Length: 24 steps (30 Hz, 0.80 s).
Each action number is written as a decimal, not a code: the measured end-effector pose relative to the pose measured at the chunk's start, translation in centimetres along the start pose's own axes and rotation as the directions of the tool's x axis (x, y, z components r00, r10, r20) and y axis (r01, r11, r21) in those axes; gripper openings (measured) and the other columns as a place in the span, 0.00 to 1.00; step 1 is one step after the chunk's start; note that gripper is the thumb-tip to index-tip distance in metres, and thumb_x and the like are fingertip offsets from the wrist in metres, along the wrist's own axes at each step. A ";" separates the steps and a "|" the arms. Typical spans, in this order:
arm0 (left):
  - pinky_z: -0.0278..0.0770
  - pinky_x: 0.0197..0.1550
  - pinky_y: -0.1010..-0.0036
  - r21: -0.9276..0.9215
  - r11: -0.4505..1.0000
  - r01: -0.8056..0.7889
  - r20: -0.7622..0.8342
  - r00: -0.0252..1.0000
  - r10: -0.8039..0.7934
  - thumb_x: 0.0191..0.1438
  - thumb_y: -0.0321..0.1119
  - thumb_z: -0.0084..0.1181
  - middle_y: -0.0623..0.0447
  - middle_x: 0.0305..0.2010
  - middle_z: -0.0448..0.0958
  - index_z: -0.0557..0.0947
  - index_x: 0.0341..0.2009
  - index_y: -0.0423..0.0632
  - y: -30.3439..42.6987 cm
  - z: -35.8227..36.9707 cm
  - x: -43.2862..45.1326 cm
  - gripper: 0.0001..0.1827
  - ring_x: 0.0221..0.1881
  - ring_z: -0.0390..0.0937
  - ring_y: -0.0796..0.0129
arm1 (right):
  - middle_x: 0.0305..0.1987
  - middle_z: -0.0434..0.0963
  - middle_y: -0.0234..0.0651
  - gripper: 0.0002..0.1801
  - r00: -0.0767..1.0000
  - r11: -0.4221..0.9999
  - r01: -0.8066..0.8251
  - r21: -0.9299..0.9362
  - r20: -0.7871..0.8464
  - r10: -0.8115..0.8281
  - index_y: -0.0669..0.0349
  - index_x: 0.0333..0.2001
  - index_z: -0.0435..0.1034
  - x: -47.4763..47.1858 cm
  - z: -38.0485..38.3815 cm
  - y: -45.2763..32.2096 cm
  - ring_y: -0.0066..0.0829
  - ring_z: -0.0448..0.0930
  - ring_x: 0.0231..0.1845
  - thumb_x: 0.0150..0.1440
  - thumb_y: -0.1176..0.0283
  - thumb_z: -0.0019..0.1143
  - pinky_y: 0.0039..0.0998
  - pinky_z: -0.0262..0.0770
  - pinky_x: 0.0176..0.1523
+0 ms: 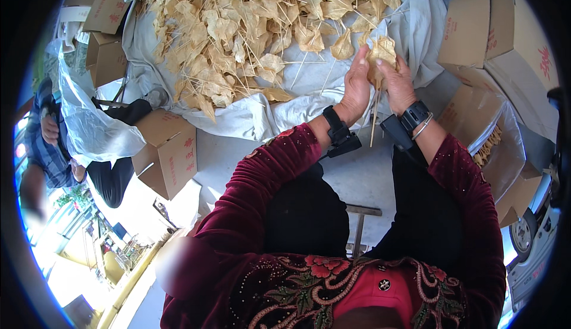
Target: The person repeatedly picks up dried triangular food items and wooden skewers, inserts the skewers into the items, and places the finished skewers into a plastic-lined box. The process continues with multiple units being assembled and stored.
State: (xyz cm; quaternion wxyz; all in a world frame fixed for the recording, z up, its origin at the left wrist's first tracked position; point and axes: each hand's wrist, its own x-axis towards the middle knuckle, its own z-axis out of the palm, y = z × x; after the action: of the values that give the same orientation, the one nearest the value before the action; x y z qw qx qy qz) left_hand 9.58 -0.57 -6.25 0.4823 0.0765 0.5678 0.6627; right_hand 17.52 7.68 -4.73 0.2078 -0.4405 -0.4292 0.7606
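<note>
Between my two hands, near the right end of a pale cloth (254, 119), are a few thin, yellowish dried sheets on sticks (382, 52). My left hand (358, 79) holds them from the left side, its thumb upright. My right hand (396, 79) grips them from the right, thumb laid on the front sheet. The thin sticks (374, 121) hang down between my wrists. A large heap of similar skewered sheets (232, 34) covers much of the cloth to the left, and a single skewered sheet (342, 47) lies just left of my hands.
Cardboard boxes (466, 30) surround the cloth. At right, a plastic-lined box (504, 150) contains more sheets. Another box (171, 150) stands at lower left, beside clear plastic (89, 119) and a seated person (58, 141). A stool or frame part (363, 210) shows between my legs.
</note>
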 end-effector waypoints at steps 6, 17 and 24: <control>0.65 0.57 0.62 0.874 0.484 -0.040 -0.136 0.936 0.323 0.47 0.33 0.57 0.37 0.55 0.67 0.65 0.56 0.38 -1.3 -4.8 6.5 0.31 0.56 0.66 0.46 | 0.44 0.75 0.33 0.19 0.985 0.962 -0.148 0.231 -0.053 0.165 0.64 0.51 0.65 0.7 -1.3 0.3 0.25 0.77 0.44 0.55 0.73 0.56 0.27 0.75 0.46; 0.72 0.25 0.74 0.157 0.972 0.174 -0.213 0.967 -0.139 0.57 0.35 0.50 0.52 0.21 0.74 0.78 0.38 0.45 -1.0 -7.4 8.0 0.09 0.22 0.73 0.69 | 0.45 0.75 0.32 0.19 0.989 0.969 -0.098 0.228 -0.090 0.121 0.64 0.50 0.65 1.0 -2.0 0.2 0.23 0.76 0.43 0.55 0.72 0.57 0.26 0.73 0.46; 0.65 0.16 0.81 0.203 0.973 0.106 -0.148 0.986 -0.076 0.59 0.33 0.50 0.55 0.23 0.72 0.71 0.35 0.44 2.3 0.6 2.0 0.06 0.15 0.65 0.77 | 0.47 0.73 0.33 0.18 0.998 0.986 0.003 0.166 -0.059 0.007 0.61 0.52 0.63 0.5 -0.6 0.1 0.23 0.74 0.47 0.61 0.64 0.48 0.27 0.71 0.49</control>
State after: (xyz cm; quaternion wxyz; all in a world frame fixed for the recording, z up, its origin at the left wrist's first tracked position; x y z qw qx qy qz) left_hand 7.65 1.52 -5.04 0.4605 0.0545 0.6698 0.5799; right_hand 17.73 8.27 -5.22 0.2556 -0.4446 -0.3578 0.7804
